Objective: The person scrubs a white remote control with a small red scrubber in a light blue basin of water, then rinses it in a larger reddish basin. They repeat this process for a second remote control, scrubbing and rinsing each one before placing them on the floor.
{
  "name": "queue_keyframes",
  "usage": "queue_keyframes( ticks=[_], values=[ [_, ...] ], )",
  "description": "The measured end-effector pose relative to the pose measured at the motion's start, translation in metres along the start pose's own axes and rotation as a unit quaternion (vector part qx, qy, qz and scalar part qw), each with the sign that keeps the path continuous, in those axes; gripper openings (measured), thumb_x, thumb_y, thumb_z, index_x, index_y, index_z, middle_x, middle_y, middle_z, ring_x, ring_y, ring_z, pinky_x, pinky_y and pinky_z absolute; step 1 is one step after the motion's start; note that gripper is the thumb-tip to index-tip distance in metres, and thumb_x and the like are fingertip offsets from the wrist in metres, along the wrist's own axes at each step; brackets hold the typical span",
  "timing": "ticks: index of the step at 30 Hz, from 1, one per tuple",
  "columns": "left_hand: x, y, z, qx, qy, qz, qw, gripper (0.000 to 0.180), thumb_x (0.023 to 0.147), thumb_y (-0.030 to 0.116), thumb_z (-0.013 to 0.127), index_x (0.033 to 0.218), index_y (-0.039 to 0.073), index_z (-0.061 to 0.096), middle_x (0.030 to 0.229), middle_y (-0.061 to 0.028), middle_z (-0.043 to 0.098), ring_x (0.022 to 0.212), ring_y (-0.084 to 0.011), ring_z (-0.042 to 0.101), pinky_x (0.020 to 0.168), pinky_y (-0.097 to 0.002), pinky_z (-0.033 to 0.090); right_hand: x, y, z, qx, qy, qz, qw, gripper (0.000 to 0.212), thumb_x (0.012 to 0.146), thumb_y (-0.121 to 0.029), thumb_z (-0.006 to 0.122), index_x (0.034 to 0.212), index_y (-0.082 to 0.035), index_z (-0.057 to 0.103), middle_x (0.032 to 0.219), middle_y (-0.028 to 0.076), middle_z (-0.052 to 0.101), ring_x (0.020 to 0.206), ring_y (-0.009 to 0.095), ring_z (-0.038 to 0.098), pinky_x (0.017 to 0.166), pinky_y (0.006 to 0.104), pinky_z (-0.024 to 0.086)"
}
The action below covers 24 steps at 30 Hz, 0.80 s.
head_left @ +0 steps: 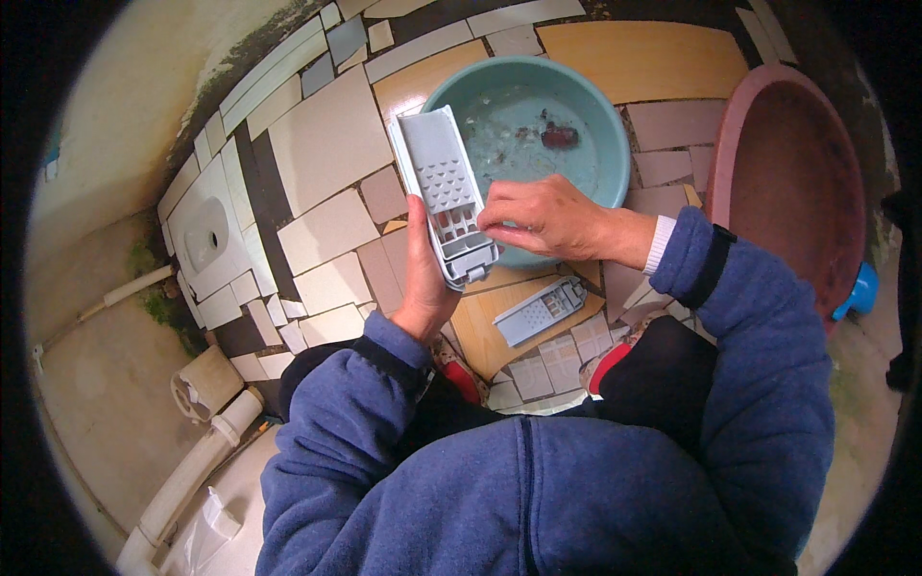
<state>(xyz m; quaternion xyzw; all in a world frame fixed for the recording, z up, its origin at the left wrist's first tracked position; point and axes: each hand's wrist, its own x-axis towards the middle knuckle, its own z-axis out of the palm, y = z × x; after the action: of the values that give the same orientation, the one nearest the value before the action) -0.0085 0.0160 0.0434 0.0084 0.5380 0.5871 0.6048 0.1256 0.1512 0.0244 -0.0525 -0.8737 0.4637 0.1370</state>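
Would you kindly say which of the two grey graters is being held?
The upper grater, in the left hand; the lower grater lies untouched on the tiled floor.

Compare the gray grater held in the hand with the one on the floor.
The held grater is gripped by the left hand; the floor grater rests on a tan tile. The held grater looks larger in view; the floor grater, smaller. The held grater's smooth end points up-left; the floor grater's points down-left. Both are gray and slotted.
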Motion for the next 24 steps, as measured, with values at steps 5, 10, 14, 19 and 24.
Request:
queue_keyframes(
  ticks=[5, 10, 14, 19, 24],
  values=[
    [0.001, 0.002, -0.002, -0.017, -0.028, -0.017, 0.999, 0.077, 0.091, 0.07, 0.027, 0.13, 0.006, 0.045, 0.11, -0.0116, 0.062, 0.092, -0.0227, 0.066, 0.074, -0.0389, 0.058, 0.0, 0.0, 0.001, 0.022, 0.024, -0.019, 0.999, 0.011, 0.086, -0.016, 0.061, 0.094, -0.009, 0.06, 0.087, 0.009, 0.059, 0.074, 0.03, 0.063, 0.06, 0.0398, 0.05],
    [0.001, 0.003, -0.002, -0.047, -0.038, -0.036, 0.998, 0.08, 0.091, 0.071, 0.026, 0.132, 0.005, 0.043, 0.11, -0.0172, 0.063, 0.094, -0.0253, 0.065, 0.073, -0.0403, 0.058, -0.008, 0.025, -0.002, 0.026, 0.137, 0.056, 0.989, 0.014, 0.09, -0.019, 0.058, 0.096, -0.006, 0.057, 0.091, 0.012, 0.059, 0.084, 0.032, 0.062, 0.065, 0.041, 0.049],
    [-0.001, 0.006, 0.0, -0.035, -0.05, -0.024, 0.998, 0.081, 0.09, 0.072, 0.026, 0.135, 0.006, 0.041, 0.112, -0.0211, 0.061, 0.096, -0.0278, 0.065, 0.074, -0.0407, 0.057, -0.027, 0.088, 0.003, -0.128, 0.036, 0.18, 0.975, 0.012, 0.088, -0.015, 0.056, 0.088, -0.005, 0.06, 0.087, 0.015, 0.06, 0.084, 0.036, 0.061, 0.069, 0.0447, 0.048],
    [-0.005, 0.009, 0.003, -0.023, -0.072, -0.028, 0.997, 0.087, 0.088, 0.075, 0.025, 0.134, 0.004, 0.041, 0.116, -0.0218, 0.06, 0.1, -0.027, 0.064, 0.078, -0.0398, 0.057, -0.078, 0.145, 0.027, -0.439, -0.144, 0.165, 0.871, 0.008, 0.081, -0.009, 0.057, 0.078, -0.005, 0.064, 0.082, 0.015, 0.062, 0.085, 0.036, 0.062, 0.068, 0.0448, 0.048],
    [-0.004, 0.007, 0.002, -0.041, -0.092, -0.039, 0.994, 0.083, 0.089, 0.073, 0.026, 0.134, 0.005, 0.042, 0.115, -0.0221, 0.06, 0.098, -0.0272, 0.064, 0.076, -0.04, 0.057, -0.062, 0.131, 0.033, -0.283, -0.141, 0.169, 0.934, 0.012, 0.079, -0.014, 0.06, 0.086, -0.007, 0.067, 0.091, 0.014, 0.065, 0.093, 0.034, 0.063, 0.073, 0.0478, 0.048]
  ],
)
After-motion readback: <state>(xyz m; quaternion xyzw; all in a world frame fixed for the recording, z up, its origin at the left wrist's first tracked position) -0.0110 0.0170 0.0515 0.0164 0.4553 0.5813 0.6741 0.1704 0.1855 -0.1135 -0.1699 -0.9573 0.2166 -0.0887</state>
